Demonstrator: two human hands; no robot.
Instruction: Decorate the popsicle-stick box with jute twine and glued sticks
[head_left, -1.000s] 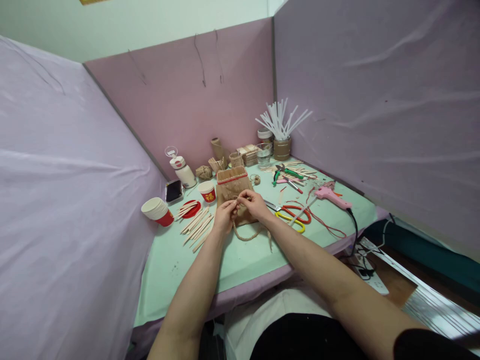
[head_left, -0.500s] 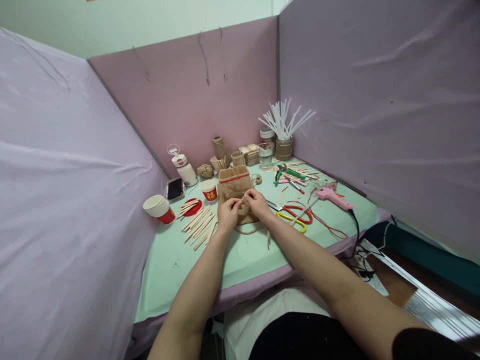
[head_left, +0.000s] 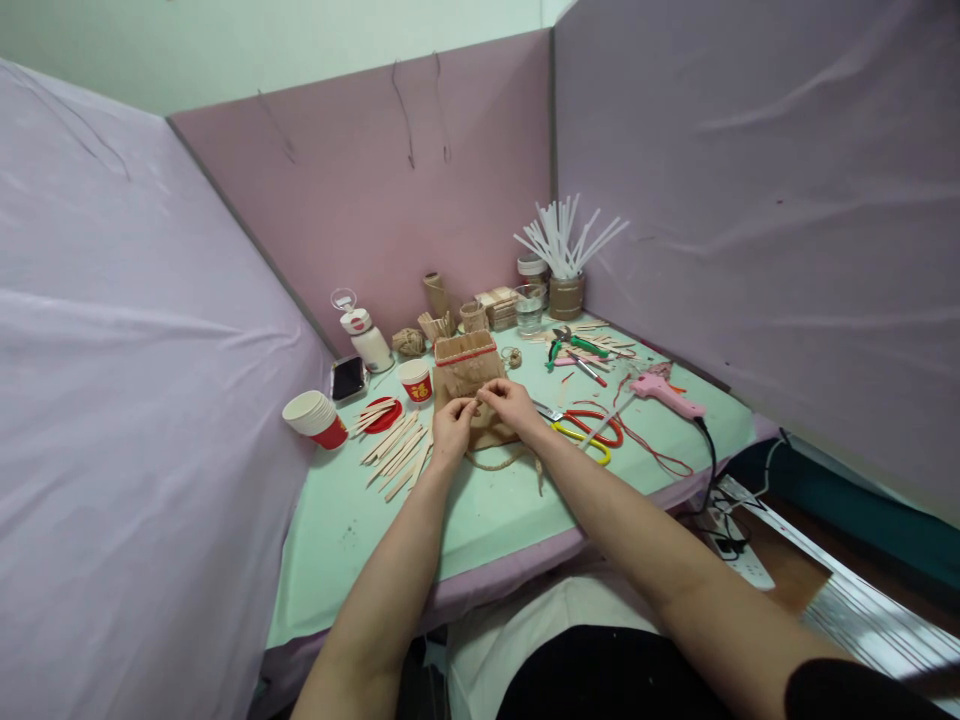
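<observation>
left hand (head_left: 453,428) and right hand (head_left: 511,404), pinching close together, apparently on brown cord (head_left: 491,468) above brown bag (head_left: 459,380), presumably for fine control; scissors (head_left: 560,416) alongside, likely for reach.

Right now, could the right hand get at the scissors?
Probably yes: the scissors lie just beside the right hand, though its fingers look pinched over a brown piece and the pink glue gun's pale stick seems to cross the handles.

Craft wkshp — glue gun (head_left: 675,398), scissors (head_left: 561,420), twine (head_left: 409,343) & pliers (head_left: 564,338) show it.
</observation>
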